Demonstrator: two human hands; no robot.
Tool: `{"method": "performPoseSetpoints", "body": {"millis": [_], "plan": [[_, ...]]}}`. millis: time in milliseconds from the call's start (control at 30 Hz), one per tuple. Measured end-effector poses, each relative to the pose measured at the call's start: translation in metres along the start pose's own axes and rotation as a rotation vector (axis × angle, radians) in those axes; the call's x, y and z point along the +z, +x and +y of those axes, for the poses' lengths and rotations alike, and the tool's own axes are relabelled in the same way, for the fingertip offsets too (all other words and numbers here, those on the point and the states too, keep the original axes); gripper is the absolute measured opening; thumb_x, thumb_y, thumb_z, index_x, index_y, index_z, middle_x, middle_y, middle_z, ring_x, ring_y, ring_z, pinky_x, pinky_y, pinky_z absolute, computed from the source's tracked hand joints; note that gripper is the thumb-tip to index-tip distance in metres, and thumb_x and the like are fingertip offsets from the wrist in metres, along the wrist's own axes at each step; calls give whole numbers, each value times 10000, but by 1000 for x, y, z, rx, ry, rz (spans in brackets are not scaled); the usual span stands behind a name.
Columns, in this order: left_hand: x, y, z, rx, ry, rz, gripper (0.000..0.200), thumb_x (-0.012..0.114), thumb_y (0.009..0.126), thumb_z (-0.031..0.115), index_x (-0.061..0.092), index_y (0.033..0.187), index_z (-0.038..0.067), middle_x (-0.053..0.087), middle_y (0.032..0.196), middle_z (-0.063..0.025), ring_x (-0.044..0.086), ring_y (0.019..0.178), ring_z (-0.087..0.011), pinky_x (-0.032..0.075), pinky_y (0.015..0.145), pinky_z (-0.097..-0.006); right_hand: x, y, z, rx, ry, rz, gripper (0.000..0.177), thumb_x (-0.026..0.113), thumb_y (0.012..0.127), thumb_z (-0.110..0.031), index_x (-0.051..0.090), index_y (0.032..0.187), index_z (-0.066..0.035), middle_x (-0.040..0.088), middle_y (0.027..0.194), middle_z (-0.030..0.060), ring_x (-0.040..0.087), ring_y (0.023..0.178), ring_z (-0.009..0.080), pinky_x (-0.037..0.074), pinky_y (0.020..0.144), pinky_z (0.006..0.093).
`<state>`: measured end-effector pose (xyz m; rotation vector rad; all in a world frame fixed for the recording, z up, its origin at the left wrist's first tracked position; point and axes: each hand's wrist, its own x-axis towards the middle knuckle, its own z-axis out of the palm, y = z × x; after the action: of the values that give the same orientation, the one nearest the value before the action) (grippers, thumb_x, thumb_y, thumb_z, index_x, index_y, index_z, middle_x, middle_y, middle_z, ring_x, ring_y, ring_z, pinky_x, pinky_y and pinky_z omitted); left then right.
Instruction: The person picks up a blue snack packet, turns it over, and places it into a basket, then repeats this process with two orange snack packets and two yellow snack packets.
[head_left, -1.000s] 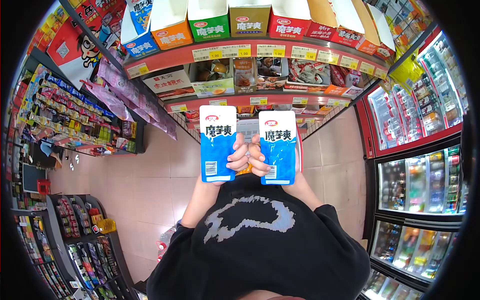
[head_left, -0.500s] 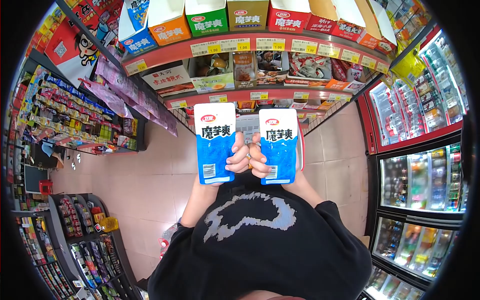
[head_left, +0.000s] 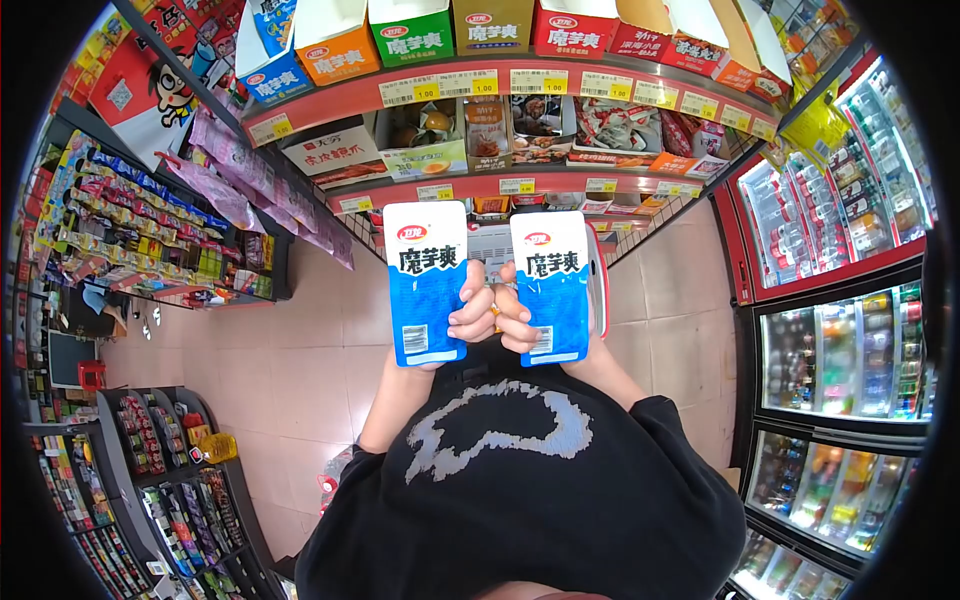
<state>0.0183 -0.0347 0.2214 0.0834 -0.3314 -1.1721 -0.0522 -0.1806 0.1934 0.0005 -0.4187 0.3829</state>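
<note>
In the head view my left hand (head_left: 472, 308) is closed round a blue-and-white snack packet (head_left: 422, 300), its fingers curling over the packet's right edge. My right hand (head_left: 514, 315) grips a second blue-and-white snack packet (head_left: 560, 300) by its left edge. Both packets stand side by side in front of my chest, printed faces toward me, with a red logo, black lettering and a barcode low down. Between them the knuckles of both hands are close together. The packets hide my palms and part of a pale container with a red edge (head_left: 601, 290) behind them.
Ahead is a shelf rack with red price rails (head_left: 400, 95), open snack boxes (head_left: 410, 38) on top and more packs below. Lit drink fridges (head_left: 840, 350) line the right. Hanging snack bags (head_left: 240, 170) and a low display rack (head_left: 180, 470) stand left, above a tiled floor (head_left: 300, 370).
Both packets have shifted slightly to the left and a little upward in the view, still in the same grips. The rest of the scene is almost the same.
</note>
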Motion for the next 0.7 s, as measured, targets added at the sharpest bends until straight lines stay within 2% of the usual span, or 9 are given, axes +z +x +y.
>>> {"method": "performPoseSetpoints", "body": {"millis": [200, 700], "plan": [[0, -2, 0, -3, 5, 4, 443, 360, 873, 484, 365, 746, 59, 341, 529, -9, 310, 414, -90, 222, 415, -223, 2, -1, 1, 5, 3, 11, 661, 404, 853, -514, 366, 1238, 22, 425, 783, 103, 377, 527, 136, 307, 469, 263], [-4, -8, -6, 23, 6, 68, 429, 355, 883, 469, 372, 760, 58, 355, 540, -15, 333, 425, -95, 231, 418, -227, 3, -5, 4, -18, -49, 46, 641, 394, 857, -502, 372, 1223, 24, 437, 784, 96, 385, 527, 138, 309, 493, 268]]}}
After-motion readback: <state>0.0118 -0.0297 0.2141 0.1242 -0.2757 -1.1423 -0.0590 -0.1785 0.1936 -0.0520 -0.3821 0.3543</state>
